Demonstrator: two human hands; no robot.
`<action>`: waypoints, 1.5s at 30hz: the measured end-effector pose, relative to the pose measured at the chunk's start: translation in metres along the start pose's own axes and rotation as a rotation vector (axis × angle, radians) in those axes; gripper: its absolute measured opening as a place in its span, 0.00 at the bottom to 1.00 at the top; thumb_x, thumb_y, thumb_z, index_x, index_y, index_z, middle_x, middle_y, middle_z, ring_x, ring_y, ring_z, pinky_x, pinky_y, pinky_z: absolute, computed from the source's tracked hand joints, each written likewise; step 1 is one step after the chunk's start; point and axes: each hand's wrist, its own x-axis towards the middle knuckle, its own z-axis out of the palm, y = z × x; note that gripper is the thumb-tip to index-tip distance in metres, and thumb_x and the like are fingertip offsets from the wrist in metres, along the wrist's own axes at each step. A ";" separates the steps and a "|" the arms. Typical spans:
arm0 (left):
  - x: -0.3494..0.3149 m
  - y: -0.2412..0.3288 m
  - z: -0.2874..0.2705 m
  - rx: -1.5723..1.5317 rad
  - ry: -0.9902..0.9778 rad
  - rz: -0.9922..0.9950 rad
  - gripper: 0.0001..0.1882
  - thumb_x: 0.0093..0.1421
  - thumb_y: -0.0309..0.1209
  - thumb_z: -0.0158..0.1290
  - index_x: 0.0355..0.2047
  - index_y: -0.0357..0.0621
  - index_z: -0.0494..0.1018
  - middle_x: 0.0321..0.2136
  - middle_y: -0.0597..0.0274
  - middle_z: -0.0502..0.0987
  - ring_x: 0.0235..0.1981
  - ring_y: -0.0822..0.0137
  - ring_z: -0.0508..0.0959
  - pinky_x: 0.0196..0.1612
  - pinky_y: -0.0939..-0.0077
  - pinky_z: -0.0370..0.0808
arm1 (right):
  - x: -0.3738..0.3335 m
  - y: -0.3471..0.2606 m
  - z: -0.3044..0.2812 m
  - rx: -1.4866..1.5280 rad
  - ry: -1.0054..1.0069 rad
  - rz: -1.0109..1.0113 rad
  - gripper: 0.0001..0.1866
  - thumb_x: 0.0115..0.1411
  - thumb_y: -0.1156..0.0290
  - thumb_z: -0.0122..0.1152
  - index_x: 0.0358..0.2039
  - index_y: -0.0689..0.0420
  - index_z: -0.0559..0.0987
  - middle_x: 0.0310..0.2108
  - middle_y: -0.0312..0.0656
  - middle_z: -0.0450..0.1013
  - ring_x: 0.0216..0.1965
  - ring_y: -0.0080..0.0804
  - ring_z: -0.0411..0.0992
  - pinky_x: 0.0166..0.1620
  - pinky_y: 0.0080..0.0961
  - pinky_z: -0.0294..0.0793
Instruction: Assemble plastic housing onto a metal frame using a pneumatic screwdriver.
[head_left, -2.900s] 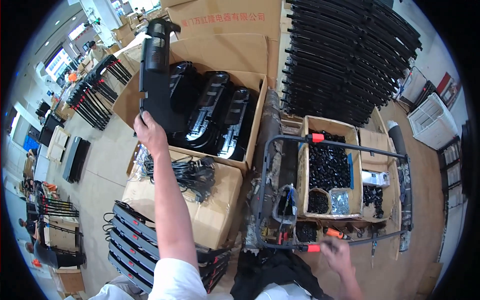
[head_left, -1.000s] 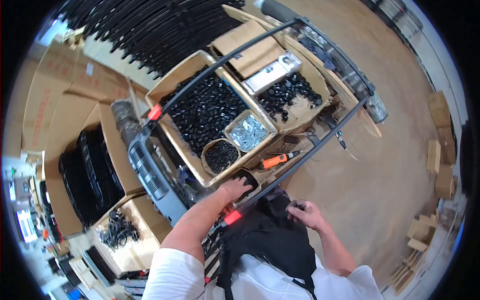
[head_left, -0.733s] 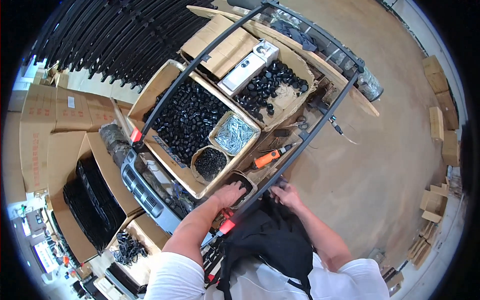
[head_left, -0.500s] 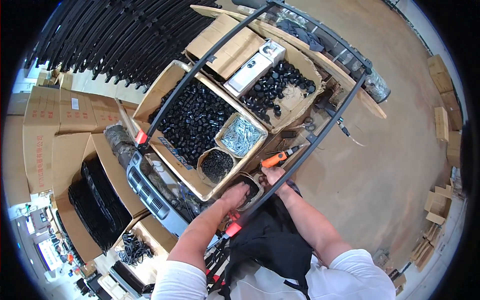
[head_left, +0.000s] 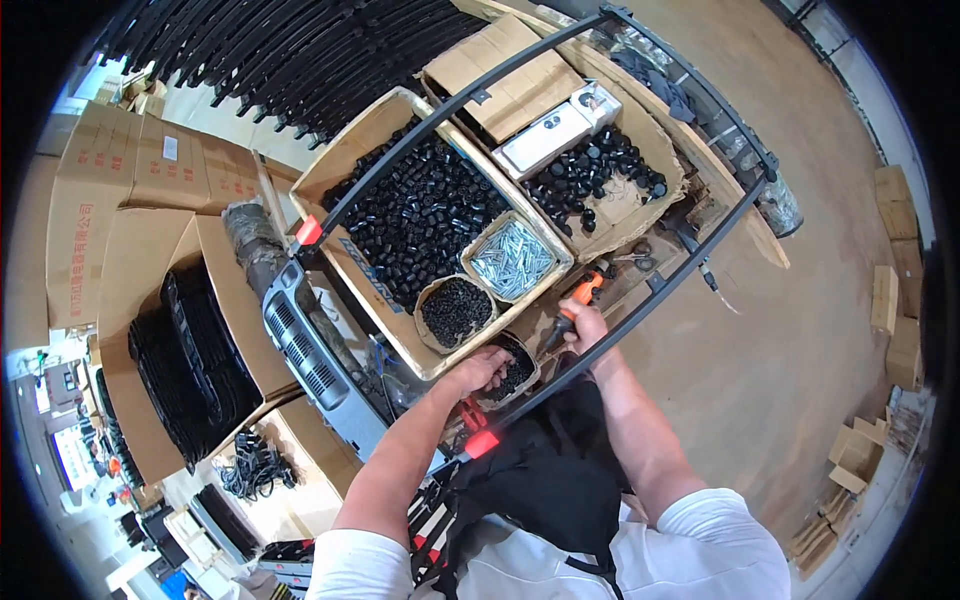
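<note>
My left hand [head_left: 482,370] reaches into a small round tub [head_left: 534,378] of small dark screws or similar pieces [head_left: 517,368]. Its fingers are bent together; the tips are partly hidden, and I cannot make out what they pinch. My right hand [head_left: 585,328] is wrapped round an orange and black power screwdriver [head_left: 588,288], just right of that tub. Beyond my left hand, a second round tub [head_left: 456,312] holds tiny black parts. Beside it, a square carton holds silvery screws or pins [head_left: 512,262].
A dark metal frame bar [head_left: 625,312] crosses close by my right wrist. A large carton of black caps [head_left: 420,215] and another with black round knobs [head_left: 600,175] fill the cart. A grey plastic housing [head_left: 312,350] stands left. Scissors [head_left: 640,258] lie beyond the screwdriver.
My right hand has closed round the screwdriver and turned it, so its black end now points toward the tub. My left hand stays at the tub. The whole view has shifted.
</note>
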 end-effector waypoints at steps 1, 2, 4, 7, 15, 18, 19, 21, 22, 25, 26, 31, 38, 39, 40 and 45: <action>0.000 0.000 0.002 -0.008 -0.020 0.032 0.19 0.77 0.44 0.41 0.53 0.46 0.74 0.29 0.67 0.74 0.29 0.74 0.74 0.32 0.78 0.73 | 0.002 -0.011 -0.011 0.037 -0.084 0.125 0.09 0.61 0.65 0.65 0.29 0.52 0.74 0.22 0.31 0.70 0.17 0.21 0.67 0.15 0.20 0.65; 0.000 0.001 0.004 -0.016 -0.039 0.064 0.19 0.77 0.43 0.40 0.54 0.45 0.74 0.29 0.68 0.74 0.29 0.74 0.74 0.32 0.78 0.74 | -0.002 -0.019 -0.024 0.034 -0.078 0.118 0.09 0.61 0.65 0.65 0.29 0.52 0.74 0.22 0.31 0.70 0.17 0.21 0.67 0.15 0.20 0.65; 0.003 -0.005 0.004 -0.012 -0.056 0.093 0.20 0.78 0.42 0.38 0.55 0.44 0.74 0.31 0.67 0.75 0.30 0.73 0.75 0.33 0.77 0.75 | -0.008 -0.030 -0.040 -0.063 -0.070 0.272 0.06 0.61 0.67 0.64 0.35 0.53 0.76 0.24 0.36 0.74 0.21 0.26 0.72 0.19 0.26 0.73; -0.006 -0.016 -0.008 -0.011 -0.032 0.074 0.21 0.78 0.41 0.37 0.55 0.41 0.73 0.35 0.65 0.77 0.31 0.73 0.76 0.34 0.77 0.76 | -0.050 -0.018 -0.013 0.019 -0.071 0.109 0.15 0.63 0.67 0.63 0.50 0.52 0.78 0.29 0.36 0.77 0.24 0.28 0.75 0.23 0.23 0.71; -0.052 0.022 0.006 -0.388 -0.161 0.112 0.17 0.76 0.39 0.45 0.47 0.38 0.76 0.41 0.58 0.79 0.43 0.66 0.79 0.43 0.72 0.77 | -0.144 0.010 -0.068 0.052 -0.103 -0.214 0.26 0.63 0.71 0.65 0.60 0.53 0.70 0.53 0.48 0.77 0.54 0.38 0.77 0.44 0.41 0.84; -0.075 0.034 0.012 -0.611 -0.129 0.206 0.17 0.76 0.41 0.46 0.48 0.38 0.75 0.40 0.60 0.79 0.41 0.66 0.79 0.42 0.71 0.76 | -0.217 -0.039 -0.035 -0.209 -0.090 -0.316 0.29 0.60 0.75 0.67 0.61 0.58 0.67 0.54 0.49 0.77 0.54 0.39 0.77 0.51 0.42 0.82; -0.082 0.036 0.013 -0.617 -0.119 0.221 0.17 0.76 0.41 0.46 0.48 0.38 0.75 0.40 0.60 0.79 0.41 0.66 0.79 0.42 0.71 0.76 | -0.228 -0.045 -0.036 -0.219 -0.105 -0.322 0.29 0.60 0.75 0.67 0.61 0.58 0.67 0.54 0.49 0.77 0.54 0.39 0.77 0.51 0.42 0.82; -0.098 0.040 0.014 -0.743 -0.081 0.310 0.18 0.76 0.42 0.47 0.49 0.39 0.75 0.38 0.61 0.79 0.39 0.66 0.78 0.41 0.72 0.76 | -0.246 -0.060 -0.038 -0.481 -0.286 -0.647 0.31 0.58 0.78 0.69 0.60 0.62 0.66 0.55 0.50 0.77 0.56 0.39 0.76 0.59 0.39 0.77; -0.107 0.043 0.017 -0.751 -0.070 0.327 0.18 0.76 0.42 0.47 0.49 0.39 0.75 0.38 0.61 0.79 0.39 0.66 0.78 0.41 0.72 0.76 | -0.256 -0.073 -0.029 -0.490 -0.304 -0.653 0.31 0.58 0.78 0.69 0.60 0.62 0.66 0.55 0.50 0.77 0.56 0.39 0.76 0.59 0.39 0.77; -0.131 0.052 0.028 -0.862 0.033 0.472 0.15 0.77 0.41 0.45 0.50 0.43 0.73 0.36 0.63 0.79 0.34 0.69 0.77 0.36 0.75 0.74 | -0.289 -0.118 0.019 -0.693 -0.408 -0.650 0.28 0.58 0.76 0.71 0.57 0.62 0.71 0.54 0.49 0.78 0.58 0.37 0.75 0.64 0.35 0.72; -0.138 0.052 0.034 -0.872 0.045 0.494 0.15 0.77 0.41 0.45 0.50 0.43 0.73 0.36 0.63 0.79 0.34 0.69 0.77 0.36 0.75 0.74 | -0.285 -0.122 0.026 -0.706 -0.429 -0.660 0.28 0.58 0.76 0.71 0.57 0.62 0.71 0.54 0.49 0.78 0.58 0.37 0.75 0.64 0.35 0.72; -0.163 0.050 0.061 -1.086 0.220 0.635 0.14 0.75 0.39 0.48 0.50 0.44 0.75 0.35 0.66 0.79 0.34 0.72 0.76 0.38 0.77 0.73 | -0.273 -0.131 0.076 -0.736 -0.630 -0.800 0.30 0.57 0.73 0.73 0.57 0.60 0.70 0.55 0.50 0.77 0.57 0.38 0.75 0.62 0.38 0.73; -0.185 0.033 0.099 -1.489 0.456 0.672 0.13 0.74 0.38 0.51 0.47 0.45 0.79 0.32 0.73 0.76 0.32 0.75 0.72 0.36 0.80 0.69 | -0.251 -0.112 0.132 -0.668 -0.924 -0.708 0.31 0.57 0.83 0.68 0.59 0.61 0.64 0.52 0.55 0.77 0.55 0.39 0.76 0.60 0.40 0.76; -0.182 0.023 0.103 -1.576 0.440 0.725 0.13 0.74 0.39 0.51 0.47 0.45 0.79 0.32 0.73 0.77 0.32 0.75 0.72 0.36 0.79 0.69 | -0.249 -0.109 0.139 -0.696 -0.976 -0.704 0.31 0.58 0.83 0.68 0.59 0.61 0.65 0.52 0.55 0.76 0.55 0.40 0.76 0.60 0.40 0.75; -0.182 0.018 0.108 -1.659 0.416 0.778 0.13 0.74 0.40 0.51 0.46 0.45 0.79 0.32 0.72 0.77 0.31 0.75 0.72 0.36 0.79 0.69 | -0.246 -0.107 0.144 -0.725 -1.021 -0.701 0.30 0.58 0.82 0.68 0.58 0.61 0.65 0.52 0.55 0.76 0.55 0.40 0.76 0.61 0.40 0.75; -0.191 0.013 0.121 -1.858 0.459 0.899 0.16 0.73 0.45 0.52 0.46 0.46 0.75 0.28 0.76 0.72 0.26 0.79 0.68 0.26 0.85 0.65 | -0.246 -0.090 0.170 -0.769 -1.134 -0.587 0.29 0.59 0.81 0.68 0.58 0.60 0.66 0.52 0.55 0.76 0.57 0.41 0.75 0.61 0.39 0.75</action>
